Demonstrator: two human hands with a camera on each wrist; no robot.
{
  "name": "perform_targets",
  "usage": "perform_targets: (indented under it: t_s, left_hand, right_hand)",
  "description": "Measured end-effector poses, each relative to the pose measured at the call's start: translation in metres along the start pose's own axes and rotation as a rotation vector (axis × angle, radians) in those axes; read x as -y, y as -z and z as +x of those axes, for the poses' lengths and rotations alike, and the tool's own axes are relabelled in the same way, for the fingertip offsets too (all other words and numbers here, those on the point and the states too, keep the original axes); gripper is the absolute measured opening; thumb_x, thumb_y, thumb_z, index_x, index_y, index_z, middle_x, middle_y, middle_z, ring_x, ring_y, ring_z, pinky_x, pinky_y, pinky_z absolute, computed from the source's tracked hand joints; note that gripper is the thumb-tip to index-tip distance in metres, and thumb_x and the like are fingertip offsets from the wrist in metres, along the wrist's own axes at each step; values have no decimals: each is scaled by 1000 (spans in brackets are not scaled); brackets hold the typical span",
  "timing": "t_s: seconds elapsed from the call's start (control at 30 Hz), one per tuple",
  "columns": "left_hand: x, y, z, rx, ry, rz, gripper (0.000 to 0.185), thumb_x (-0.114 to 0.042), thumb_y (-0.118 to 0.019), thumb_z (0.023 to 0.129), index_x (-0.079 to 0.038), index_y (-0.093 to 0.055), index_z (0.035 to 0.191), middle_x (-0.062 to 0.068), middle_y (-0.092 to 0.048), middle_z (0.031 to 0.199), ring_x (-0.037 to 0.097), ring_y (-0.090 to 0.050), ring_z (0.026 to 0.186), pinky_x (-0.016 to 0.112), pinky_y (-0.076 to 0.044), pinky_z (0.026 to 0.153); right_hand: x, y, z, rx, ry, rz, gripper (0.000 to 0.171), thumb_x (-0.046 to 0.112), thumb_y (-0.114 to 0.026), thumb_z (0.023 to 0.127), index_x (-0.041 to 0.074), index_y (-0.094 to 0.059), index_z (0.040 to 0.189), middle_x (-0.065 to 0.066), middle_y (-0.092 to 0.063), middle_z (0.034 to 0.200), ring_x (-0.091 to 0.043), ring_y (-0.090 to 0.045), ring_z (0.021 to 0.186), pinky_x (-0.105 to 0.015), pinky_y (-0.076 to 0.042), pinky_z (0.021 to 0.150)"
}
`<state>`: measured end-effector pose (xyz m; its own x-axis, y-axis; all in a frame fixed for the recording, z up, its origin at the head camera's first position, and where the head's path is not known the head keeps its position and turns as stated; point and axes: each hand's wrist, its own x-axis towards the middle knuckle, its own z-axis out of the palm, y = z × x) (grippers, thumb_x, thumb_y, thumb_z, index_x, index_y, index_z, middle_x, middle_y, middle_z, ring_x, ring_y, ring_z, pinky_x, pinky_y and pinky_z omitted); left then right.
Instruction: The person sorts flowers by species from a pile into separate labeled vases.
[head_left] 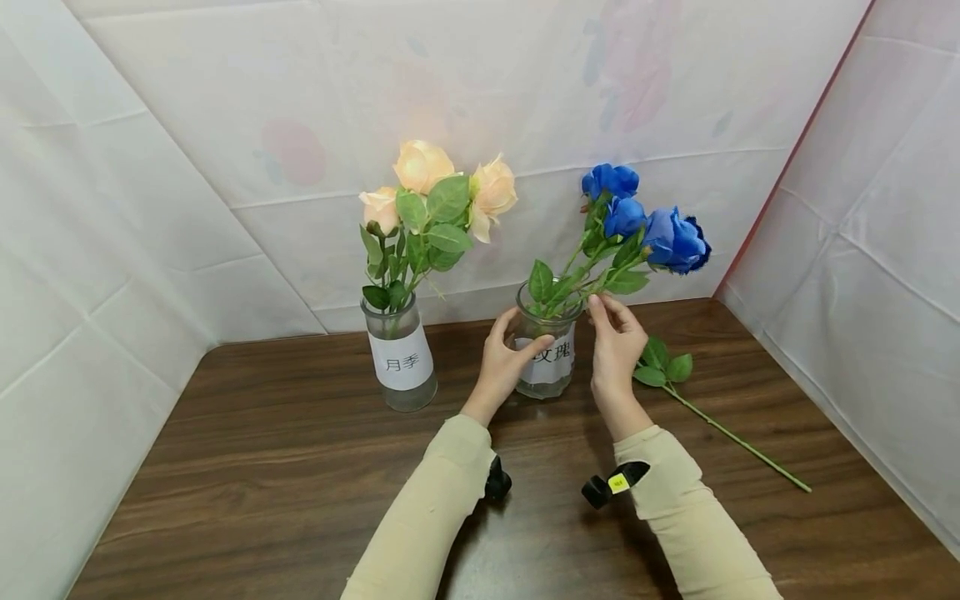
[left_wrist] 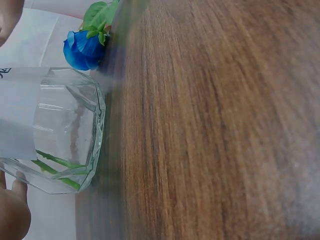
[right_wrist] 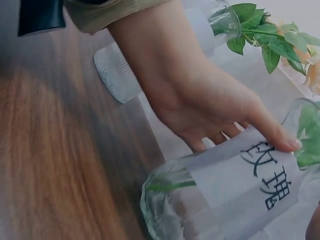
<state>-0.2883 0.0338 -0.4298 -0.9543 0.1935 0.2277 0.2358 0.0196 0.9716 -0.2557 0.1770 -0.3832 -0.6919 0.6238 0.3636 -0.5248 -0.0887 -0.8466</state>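
Observation:
My left hand (head_left: 504, 360) wraps round the glass jar (head_left: 542, 388), its thumb across the white label. Several blue roses (head_left: 622, 218) lean out of the jar to the right, their stems inside. My right hand (head_left: 617, 346) is at the jar's right rim, thumb and fingertips pinching a blue rose's stem there. In the right wrist view the left thumb (right_wrist: 284, 142) presses the label, and green stems (right_wrist: 172, 186) show through the glass. Another blue rose (left_wrist: 85, 47) lies on the table beyond the jar in the left wrist view; the right hand hides its bloom from the head view.
A taller glass vase (head_left: 408, 398) with a white label and peach roses (head_left: 423, 167) stands to the left. The loose rose's stem (head_left: 738, 442) stretches across the right of the wooden table (head_left: 262, 467). White cloth walls (head_left: 225, 167) enclose the back and sides.

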Motion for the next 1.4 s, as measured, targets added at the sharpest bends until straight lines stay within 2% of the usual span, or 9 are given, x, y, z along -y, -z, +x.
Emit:
perform_targets:
  t_s: [0.23,0.37,0.57,0.7,0.83,1.03,1.17,1.3,1.4]
  left_hand:
    - [-1,1,0,1,1,2,79,-41,-78,86,-15,-40,150,6,-41,150,21,-39,137,35,-32,114]
    - [0,1,0,0,-1,5,78,-39,-78,86,-15,-40,150,6,-41,149,20,-40,136,34,-32,114]
    - [0,0,-1,-1,9,4,76,-37,-78,87,-16,-40,150,4,-42,149,19,-40,136,34,-32,114]
    - [0,-1,-2,-3,5,-1,76,-36,-78,87,-16,-40,150,4,-42,149,19,-40,136,34,-32,114]
    - [0,0,-2,-6,-1,-8,77,-36,-78,87,-15,-40,150,5,-42,149,20,-40,136,34,-31,114]
    - [-1,0,0,-6,-6,-14,77,-36,-78,86,-14,-40,150,7,-41,150,23,-39,137,35,-31,114]
    - [-2,0,-1,-7,-5,-15,77,-36,-79,86,-14,-40,150,7,-41,149,24,-39,137,35,-32,114]
    - [-2,0,-2,-8,-5,-14,77,-36,-79,86,-13,-41,149,7,-42,149,24,-39,137,36,-32,114]
    - [-2,0,-2,-5,-3,-9,77,-36,-78,86,-14,-41,149,7,-41,149,22,-39,137,35,-32,114]
  right_hand:
    - [2,23,2,95,21,-27,29,13,-73,92,-9,-70,109,-4,-72,88,-15,-68,82,-34,-54,80]
    - [11,43,5,161,-27,-104,33,13,-73,92,-12,-67,112,0,-72,88,-15,-67,82,-30,-55,78]
    - [24,84,9,264,-155,-308,26,18,-73,92,2,-71,113,7,-72,90,-12,-68,85,-20,-54,75]
    - [33,117,13,343,-205,-444,30,25,-73,92,8,-71,117,9,-72,95,-6,-66,88,-17,-53,76]
    - [38,147,18,408,-200,-555,34,27,-71,93,8,-69,121,14,-70,97,-4,-65,87,-15,-53,73]
    - [43,182,28,480,-245,-588,29,21,-69,95,6,-69,120,16,-69,98,-3,-67,86,-18,-55,73]
    - [44,200,34,559,-242,-779,45,33,-66,97,-1,-63,127,22,-65,101,0,-65,86,-21,-56,73]
    - [40,213,40,602,-214,-969,50,38,-66,96,-1,-64,127,3,-67,111,-6,-65,85,-23,-55,67]
    - [35,221,43,623,-191,-1059,47,37,-67,96,-1,-67,123,-21,-65,120,-26,-64,99,-32,-52,73]
